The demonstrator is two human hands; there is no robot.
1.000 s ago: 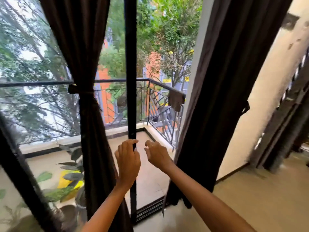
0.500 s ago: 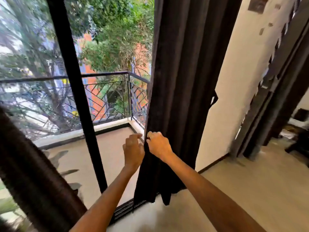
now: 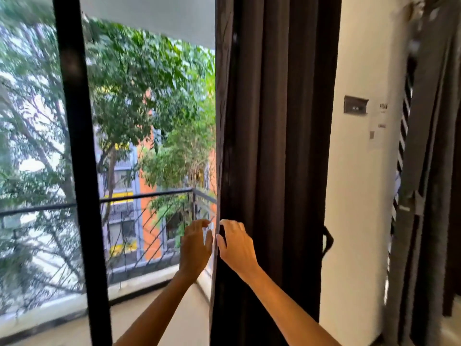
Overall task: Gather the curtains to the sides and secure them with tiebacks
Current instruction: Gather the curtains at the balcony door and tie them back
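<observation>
Your right hand lies on the curtain's left edge, fingers curled round the hem. Your left hand hovers just left of that edge, fingers loosely bent, holding nothing. A dark tieback hangs at the curtain's right side.

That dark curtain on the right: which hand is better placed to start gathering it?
The right hand: its fingers already curl round the dark curtain at its inner edge. The left hand hovers just beside that edge, before the glass.
</observation>
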